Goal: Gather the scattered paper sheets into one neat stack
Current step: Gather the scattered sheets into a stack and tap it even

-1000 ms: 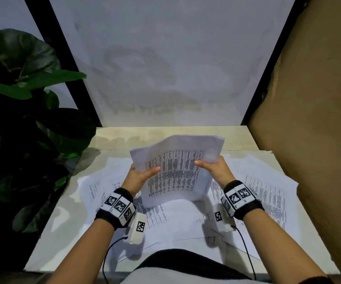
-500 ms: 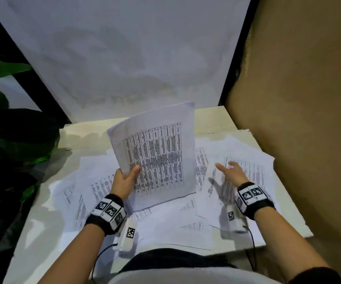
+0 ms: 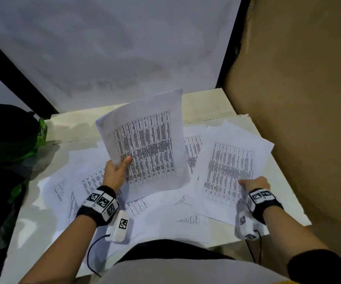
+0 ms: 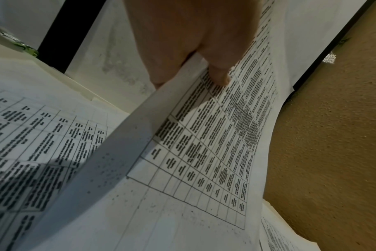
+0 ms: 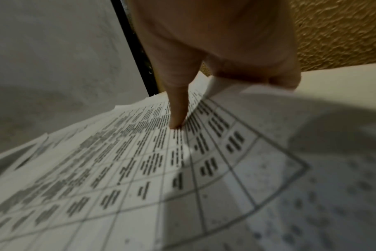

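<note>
My left hand (image 3: 120, 167) holds a small stack of printed sheets (image 3: 151, 144) tilted up above the table, thumb on its face and fingers behind. The left wrist view shows the thumb (image 4: 219, 74) pressed on the printed table of that stack (image 4: 204, 152). At the right, my right hand (image 3: 253, 183) pinches the near right corner of a printed sheet (image 3: 227, 167) lying on other papers. In the right wrist view the thumb (image 5: 176, 110) lies on top of this sheet (image 5: 140, 161), whose edge curls up under the other fingers. More scattered sheets (image 3: 165, 218) cover the table.
The cream table (image 3: 73, 124) ends against a white panel (image 3: 114, 48) at the back. A brown textured wall (image 3: 298, 119) stands close along the right. A dark leafy plant (image 3: 11, 140) crowds the left edge. Loose sheets overhang the near edge by my body.
My right hand let go of the raised stack, moved right and down, and took hold of the sheet on the right. The left hand now holds the stack alone, more upright.
</note>
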A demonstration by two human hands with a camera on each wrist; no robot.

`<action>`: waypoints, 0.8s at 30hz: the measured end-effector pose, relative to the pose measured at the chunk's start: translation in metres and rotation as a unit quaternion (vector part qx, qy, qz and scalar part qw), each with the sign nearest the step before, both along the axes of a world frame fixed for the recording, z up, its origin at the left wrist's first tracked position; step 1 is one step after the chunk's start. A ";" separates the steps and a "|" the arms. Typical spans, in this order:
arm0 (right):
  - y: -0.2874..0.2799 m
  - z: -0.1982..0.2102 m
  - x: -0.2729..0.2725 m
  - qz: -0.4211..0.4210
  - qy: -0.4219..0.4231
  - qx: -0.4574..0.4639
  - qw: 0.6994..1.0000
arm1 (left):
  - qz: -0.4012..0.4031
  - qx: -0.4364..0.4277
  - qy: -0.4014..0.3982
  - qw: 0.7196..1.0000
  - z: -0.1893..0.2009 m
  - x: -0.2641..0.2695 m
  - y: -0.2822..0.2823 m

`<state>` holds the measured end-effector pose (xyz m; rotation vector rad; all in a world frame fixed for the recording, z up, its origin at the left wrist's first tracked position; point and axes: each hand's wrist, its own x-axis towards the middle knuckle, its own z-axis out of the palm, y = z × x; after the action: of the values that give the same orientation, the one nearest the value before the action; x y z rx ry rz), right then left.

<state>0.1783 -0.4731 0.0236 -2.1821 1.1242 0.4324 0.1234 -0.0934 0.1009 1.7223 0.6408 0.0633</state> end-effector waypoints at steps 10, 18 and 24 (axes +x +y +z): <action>0.004 0.004 0.010 0.036 0.015 -0.088 0.995 | -0.018 0.027 0.001 0.999 -0.003 0.002 0.004; 0.006 -0.006 0.002 0.052 0.025 -0.094 0.994 | -0.043 0.025 -0.015 0.999 -0.001 -0.003 0.001; 0.007 0.001 0.000 0.044 0.013 -0.077 0.996 | -0.048 0.016 -0.021 0.999 -0.002 -0.012 0.000</action>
<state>0.1779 -0.4661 0.0250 -2.3740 1.1094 0.4257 0.1114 -0.0937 0.0985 1.7745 0.5279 0.0434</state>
